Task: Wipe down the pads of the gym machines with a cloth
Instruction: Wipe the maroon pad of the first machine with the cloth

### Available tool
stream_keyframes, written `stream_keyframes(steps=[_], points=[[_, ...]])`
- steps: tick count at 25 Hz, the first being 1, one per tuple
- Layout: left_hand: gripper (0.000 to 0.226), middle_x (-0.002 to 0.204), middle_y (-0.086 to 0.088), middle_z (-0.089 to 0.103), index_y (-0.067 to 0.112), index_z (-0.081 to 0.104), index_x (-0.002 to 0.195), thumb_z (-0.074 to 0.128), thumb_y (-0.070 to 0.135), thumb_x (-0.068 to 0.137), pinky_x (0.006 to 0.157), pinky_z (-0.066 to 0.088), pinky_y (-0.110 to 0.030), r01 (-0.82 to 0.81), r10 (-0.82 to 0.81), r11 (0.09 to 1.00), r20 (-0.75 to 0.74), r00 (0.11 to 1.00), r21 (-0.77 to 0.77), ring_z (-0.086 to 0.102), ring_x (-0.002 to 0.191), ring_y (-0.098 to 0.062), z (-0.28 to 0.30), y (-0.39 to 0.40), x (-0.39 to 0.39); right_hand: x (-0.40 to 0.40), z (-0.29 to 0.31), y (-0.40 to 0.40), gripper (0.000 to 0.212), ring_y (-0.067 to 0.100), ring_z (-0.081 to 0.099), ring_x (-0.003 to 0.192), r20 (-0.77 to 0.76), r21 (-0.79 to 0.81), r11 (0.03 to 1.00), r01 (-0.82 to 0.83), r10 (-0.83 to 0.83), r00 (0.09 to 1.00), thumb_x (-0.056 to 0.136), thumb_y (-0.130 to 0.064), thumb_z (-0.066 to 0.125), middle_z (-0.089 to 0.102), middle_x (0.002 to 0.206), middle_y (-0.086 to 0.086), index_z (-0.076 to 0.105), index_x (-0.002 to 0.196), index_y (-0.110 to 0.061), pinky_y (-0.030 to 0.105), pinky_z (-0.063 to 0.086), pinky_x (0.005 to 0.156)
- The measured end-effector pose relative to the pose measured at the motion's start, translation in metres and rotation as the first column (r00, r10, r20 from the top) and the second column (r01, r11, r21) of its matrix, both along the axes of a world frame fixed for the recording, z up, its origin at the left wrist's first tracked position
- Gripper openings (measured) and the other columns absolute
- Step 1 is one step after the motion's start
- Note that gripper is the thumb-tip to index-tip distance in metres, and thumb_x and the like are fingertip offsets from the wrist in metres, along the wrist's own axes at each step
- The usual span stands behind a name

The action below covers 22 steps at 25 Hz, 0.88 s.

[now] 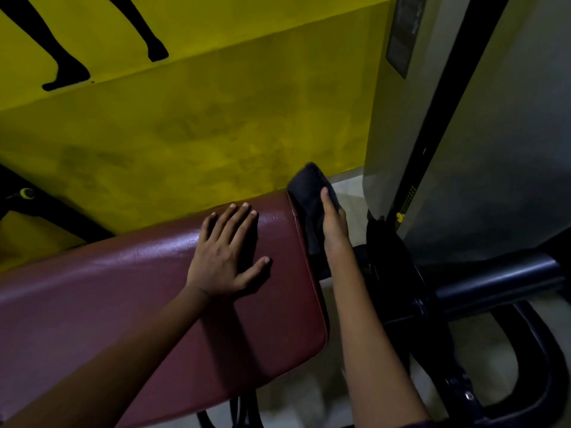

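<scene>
I count one maroon vinyl pad (129, 304), one dark cloth (309, 193), one black foam roller (500, 279), and two hands: left (227, 257), right (333, 223).

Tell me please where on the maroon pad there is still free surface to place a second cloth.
The maroon pad is bare to the left of the left hand, and also between that hand and the pad's near corner. The right edge is crowded: the right hand presses the dark cloth against it, with the black frame close beside.
</scene>
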<state>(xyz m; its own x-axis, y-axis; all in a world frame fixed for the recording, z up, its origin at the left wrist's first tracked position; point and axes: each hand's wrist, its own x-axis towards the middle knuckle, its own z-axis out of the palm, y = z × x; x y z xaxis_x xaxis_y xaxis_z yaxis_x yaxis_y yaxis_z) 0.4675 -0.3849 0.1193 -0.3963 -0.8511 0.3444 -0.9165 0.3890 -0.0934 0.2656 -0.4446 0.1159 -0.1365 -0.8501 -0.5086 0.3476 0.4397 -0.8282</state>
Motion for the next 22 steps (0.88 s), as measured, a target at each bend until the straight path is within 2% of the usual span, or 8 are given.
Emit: stream_keyframes(steps=[4,5,9,13,16,19,21,22], points=[[0.078,0.151,-0.010,0.033,0.009,0.035,0.144,0.037,0.062,0.087,0.111,0.023,-0.050,0.000,0.000,0.999,-0.005,1.000,0.032,0.027,0.141,-0.026,0.000,0.000,0.000,-0.004,0.016,0.027,0.020,0.016,0.053,0.107,-0.052,-0.175,0.984,-0.037,0.028,0.998,0.095,-0.035,0.052,0.058,0.112,0.000,0.052,0.109,-0.021,0.031,0.044,0.093],[0.077,0.151,-0.010,0.033,0.010,0.035,0.145,0.036,0.062,0.088,0.112,0.022,-0.050,0.000,0.001,0.999,-0.010,1.000,0.044,0.027,0.141,-0.026,0.001,0.001,0.000,-0.005,0.011,0.038,0.019,0.016,0.054,0.106,-0.083,-0.184,0.982,-0.035,0.020,0.996,0.094,-0.037,0.052,0.060,0.110,-0.001,0.054,0.107,-0.023,0.032,0.045,0.093],[0.073,0.151,-0.009,0.033,0.011,0.033,0.146,0.032,0.059,0.090,0.113,0.018,-0.048,0.001,0.001,0.997,-0.030,1.000,0.076,0.027,0.141,-0.026,0.003,0.001,0.001,-0.002,-0.013,0.100,0.043,0.026,0.054,0.117,-0.379,-0.203,0.977,-0.073,-0.010,0.925,0.095,-0.041,0.048,0.059,0.121,0.007,0.053,0.128,-0.014,0.032,0.044,0.091],[0.074,0.153,-0.010,0.030,0.011,0.029,0.147,0.029,0.060,0.091,0.115,0.013,-0.048,-0.009,0.013,0.994,-0.042,0.999,0.106,0.024,0.142,-0.027,0.001,0.003,-0.001,0.002,-0.044,0.182,0.052,0.035,0.053,0.117,-0.731,-0.053,0.995,-0.081,0.017,0.682,0.097,-0.045,0.038,0.058,0.127,0.016,0.043,0.140,-0.015,0.037,0.040,0.091],[0.076,0.154,-0.011,0.026,0.010,0.027,0.147,0.025,0.060,0.090,0.117,0.009,-0.045,0.037,-0.027,0.991,-0.081,0.996,0.126,0.020,0.143,-0.026,0.004,0.005,0.002,0.010,-0.043,0.208,0.052,0.038,0.055,0.112,-0.752,-0.046,0.997,0.061,-0.075,0.655,0.096,-0.045,0.039,0.061,0.122,0.020,0.049,0.135,-0.012,0.041,0.043,0.087],[0.074,0.154,-0.014,0.023,0.006,0.029,0.146,0.032,0.055,0.090,0.118,0.007,-0.044,0.087,-0.058,0.990,-0.236,0.970,0.114,0.018,0.143,-0.025,0.006,0.021,0.009,0.019,-0.005,0.193,0.045,0.039,0.059,0.103,-0.733,-0.253,0.950,0.183,-0.312,0.604,0.098,-0.038,0.043,0.065,0.111,0.022,0.058,0.124,-0.005,0.035,0.041,0.075],[0.071,0.154,-0.014,0.023,0.006,0.032,0.145,0.035,0.052,0.091,0.118,0.000,-0.041,0.007,0.006,0.999,-0.266,0.964,0.047,0.015,0.144,-0.024,-0.004,0.050,0.029,0.031,0.016,0.173,0.045,0.037,0.057,0.109,-0.720,-0.352,0.931,0.094,-0.334,0.608,0.098,-0.038,0.043,0.063,0.115,0.021,0.057,0.126,-0.005,0.032,0.038,0.075],[0.070,0.155,-0.013,0.023,0.008,0.033,0.145,0.034,0.052,0.092,0.117,-0.002,-0.042,-0.051,0.054,0.999,-0.255,0.965,0.018,0.014,0.144,-0.023,-0.013,0.067,0.046,0.042,0.020,0.163,0.050,0.035,0.048,0.123,-0.750,-0.331,0.943,-0.035,-0.241,0.616,0.097,-0.042,0.043,0.055,0.131,0.017,0.051,0.133,-0.009,0.035,0.038,0.087]])
